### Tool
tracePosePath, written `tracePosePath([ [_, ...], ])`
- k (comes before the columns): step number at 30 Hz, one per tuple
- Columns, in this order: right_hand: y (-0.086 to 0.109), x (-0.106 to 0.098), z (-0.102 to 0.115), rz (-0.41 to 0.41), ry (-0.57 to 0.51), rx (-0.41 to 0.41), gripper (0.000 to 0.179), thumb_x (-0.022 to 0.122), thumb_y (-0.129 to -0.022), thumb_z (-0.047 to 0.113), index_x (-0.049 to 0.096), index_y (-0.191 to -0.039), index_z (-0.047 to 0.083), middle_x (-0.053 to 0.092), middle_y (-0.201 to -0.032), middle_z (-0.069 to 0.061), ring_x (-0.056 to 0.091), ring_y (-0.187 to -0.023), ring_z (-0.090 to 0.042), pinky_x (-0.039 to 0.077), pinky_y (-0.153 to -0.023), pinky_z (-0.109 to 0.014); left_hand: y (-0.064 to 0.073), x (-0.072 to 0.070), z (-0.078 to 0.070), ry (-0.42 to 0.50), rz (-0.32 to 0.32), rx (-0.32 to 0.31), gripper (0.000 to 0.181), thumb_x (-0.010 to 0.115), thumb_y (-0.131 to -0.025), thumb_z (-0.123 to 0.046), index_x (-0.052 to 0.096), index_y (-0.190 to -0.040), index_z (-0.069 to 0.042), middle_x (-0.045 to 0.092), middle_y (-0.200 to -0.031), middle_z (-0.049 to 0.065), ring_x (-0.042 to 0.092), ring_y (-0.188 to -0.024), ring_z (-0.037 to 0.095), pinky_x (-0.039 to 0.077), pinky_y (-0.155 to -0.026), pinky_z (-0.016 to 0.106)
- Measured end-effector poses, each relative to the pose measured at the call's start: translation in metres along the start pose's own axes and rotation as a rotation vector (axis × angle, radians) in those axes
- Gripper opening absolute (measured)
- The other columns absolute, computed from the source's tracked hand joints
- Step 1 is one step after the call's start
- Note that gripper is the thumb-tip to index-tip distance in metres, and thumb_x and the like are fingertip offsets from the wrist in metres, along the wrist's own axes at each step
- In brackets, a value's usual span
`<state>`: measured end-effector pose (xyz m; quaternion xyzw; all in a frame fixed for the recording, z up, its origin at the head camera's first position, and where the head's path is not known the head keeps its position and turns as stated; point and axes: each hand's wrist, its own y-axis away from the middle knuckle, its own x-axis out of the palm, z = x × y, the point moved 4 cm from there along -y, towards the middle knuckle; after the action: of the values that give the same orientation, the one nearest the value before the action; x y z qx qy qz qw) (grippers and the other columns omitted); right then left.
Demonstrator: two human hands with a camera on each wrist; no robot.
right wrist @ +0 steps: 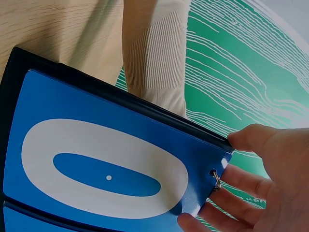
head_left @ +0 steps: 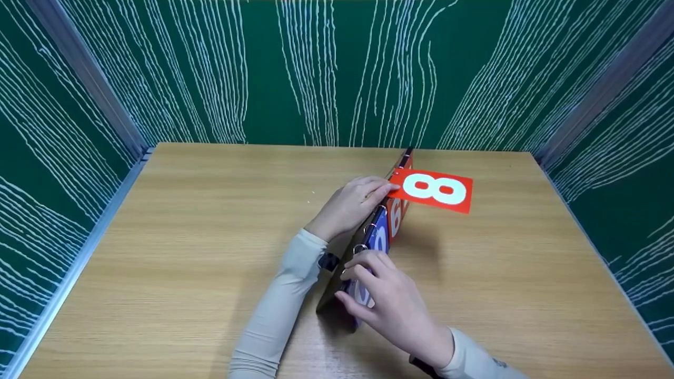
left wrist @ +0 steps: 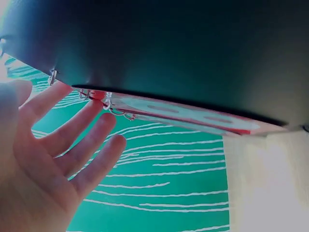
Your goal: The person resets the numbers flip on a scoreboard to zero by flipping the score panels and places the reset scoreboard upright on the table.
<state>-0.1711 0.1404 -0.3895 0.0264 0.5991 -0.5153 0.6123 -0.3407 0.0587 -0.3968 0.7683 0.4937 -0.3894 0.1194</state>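
Note:
A flip scoreboard (head_left: 341, 284) with ring-bound number cards stands folded like a tent on the table. One red card (head_left: 432, 189) bearing a white 8 is swung up and sticks out to the right of its top edge. My left hand (head_left: 350, 205) lies over that edge, fingertips at the red card's ring end. In the left wrist view its fingers (left wrist: 89, 162) are nearly straight and spread below the black back panel. My right hand (head_left: 395, 297) holds the near top corner, thumb at the corner and fingers by the ring of a blue 0 card (right wrist: 104, 104).
The scoreboard stands on a wooden table (head_left: 210, 237). Green walls (head_left: 263, 68) with white wavy lines rise behind and at both sides, with grey posts at the corners. More red cards (head_left: 396, 218) hang on the scoreboard's far half.

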Motion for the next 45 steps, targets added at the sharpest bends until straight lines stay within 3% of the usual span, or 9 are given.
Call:
tracePosePath([
  [8,0.0004,0.001,-0.0008,-0.004,0.002,-0.003,0.025,0.083,-0.084,0.028,0.067,-0.101,0.021,0.064,-0.111,0.005,0.06,-0.107,-0.011,0.059,-0.08,-0.028,0.0014,-0.0008,-0.0003,0.021,-0.018,0.023,0.043,0.041,-0.108,-0.046,0.057,-0.145,-0.031,0.059,-0.148,-0.004,0.052,-0.139,0.017,0.044,-0.116,0.044],
  [17,-0.0001,0.0009,-0.0003,-0.005,0.006,-0.024,0.02,0.078,-0.088,0.031,0.067,-0.101,0.02,0.066,-0.111,0.003,0.061,-0.109,-0.013,0.056,-0.089,-0.026,0.0004,-0.0027,0.0001,0.035,-0.055,0.058,0.047,0.039,-0.108,-0.048,0.061,-0.142,-0.023,0.061,-0.146,-0.002,0.054,-0.137,0.017,0.044,-0.117,0.04],
  [22,-0.0002,-0.0001,0.0005,-0.001,-0.019,-0.028,0.021,0.081,-0.087,0.026,0.068,-0.101,0.018,0.066,-0.112,0.002,0.061,-0.113,-0.014,0.052,-0.1,-0.027,-0.0001,-0.0011,-0.001,0.06,-0.025,0.062,0.044,0.041,-0.108,-0.048,0.061,-0.141,-0.026,0.061,-0.146,-0.004,0.054,-0.135,0.015,0.045,-0.116,0.04],
  [30,-0.0002,-0.0003,0.0002,0.014,-0.021,-0.016,0.021,0.081,-0.087,0.026,0.069,-0.103,0.019,0.066,-0.113,0.002,0.061,-0.114,-0.013,0.053,-0.101,-0.027,0.0009,0.0015,0.0012,0.037,0.029,0.011,0.045,0.041,-0.106,-0.053,0.058,-0.143,-0.033,0.055,-0.151,-0.01,0.047,-0.142,0.012,0.043,-0.118,0.042],
  [45,-0.0001,0.0002,0.0012,0.001,-0.023,-0.015,0.022,0.083,-0.085,0.025,0.068,-0.101,0.018,0.065,-0.112,0.004,0.061,-0.113,-0.013,0.056,-0.097,-0.03,-0.0032,0.0063,0.002,-0.011,0.033,0.03,0.051,0.041,-0.107,-0.05,0.049,-0.15,-0.024,0.046,-0.157,-0.002,0.042,-0.145,0.018,0.038,-0.121,0.047],
])
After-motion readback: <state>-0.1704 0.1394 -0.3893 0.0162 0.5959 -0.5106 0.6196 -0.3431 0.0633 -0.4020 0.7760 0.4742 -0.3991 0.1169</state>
